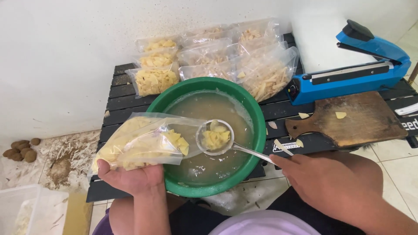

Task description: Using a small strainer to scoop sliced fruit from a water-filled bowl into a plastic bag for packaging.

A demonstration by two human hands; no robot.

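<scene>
My left hand (130, 178) grips a clear plastic bag (135, 141) partly filled with yellow cut pieces, held on its side with its mouth facing right over a green basin (257, 130). My right hand (322, 182) holds the handle of a metal strainer ladle (214, 138). The ladle bowl carries a few yellow pieces and sits right at the bag's mouth, above the cloudy water in the basin.
Several filled clear bags (209, 56) lie at the back of the black slatted table (117, 100). A blue heat sealer (352, 69) and a wooden cutting board (352, 119) with scraps sit to the right. Brown tubers (21, 150) lie on the floor, left.
</scene>
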